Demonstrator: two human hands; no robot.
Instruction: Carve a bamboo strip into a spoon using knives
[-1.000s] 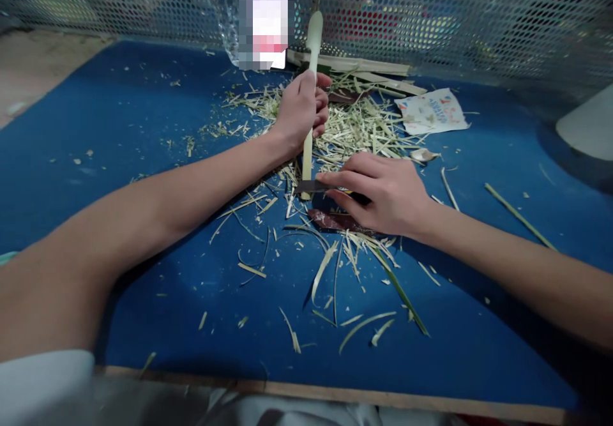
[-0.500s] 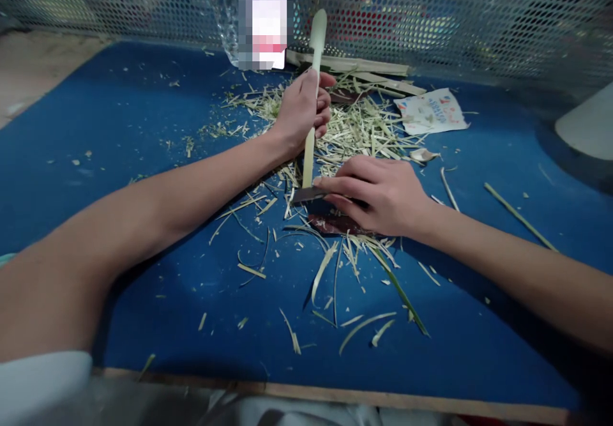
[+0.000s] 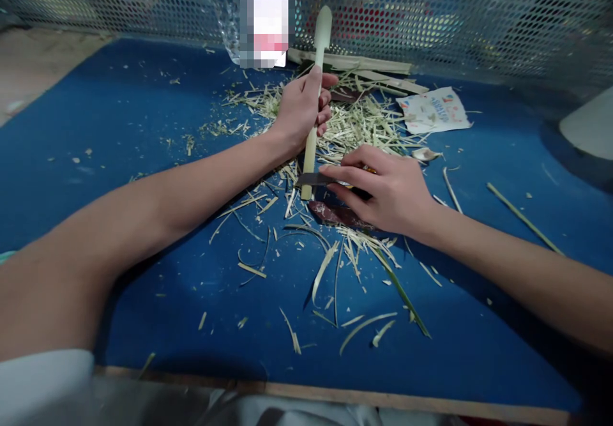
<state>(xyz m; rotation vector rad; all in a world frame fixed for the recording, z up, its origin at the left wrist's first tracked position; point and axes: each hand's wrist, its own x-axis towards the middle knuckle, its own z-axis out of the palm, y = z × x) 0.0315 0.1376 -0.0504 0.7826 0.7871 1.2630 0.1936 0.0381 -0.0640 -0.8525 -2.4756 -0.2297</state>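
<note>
My left hand point(image 3: 301, 108) is closed round a pale bamboo stick point(image 3: 317, 81) that stands nearly upright, its lower end on the blue mat point(image 3: 119, 158). My right hand point(image 3: 383, 190) grips a knife whose dark blade point(image 3: 311, 179) lies across the stick near its bottom end. The forefinger is stretched along the blade's back. Just below the blade a dark reddish strip point(image 3: 335, 215) lies on the mat. Pale shavings point(image 3: 354, 126) are heaped behind and around both hands.
A perforated metal screen point(image 3: 454, 17) closes the back of the mat. A plastic bottle point(image 3: 234, 23) stands against it, with flat bamboo slats point(image 3: 373, 68) beside. A printed paper wrapper point(image 3: 433, 112) lies at the right. The mat's wooden front edge point(image 3: 335, 395) runs below.
The stick has tilted slightly and its top has shifted right. The knife blade has slid a little up along the stick's lower end.
</note>
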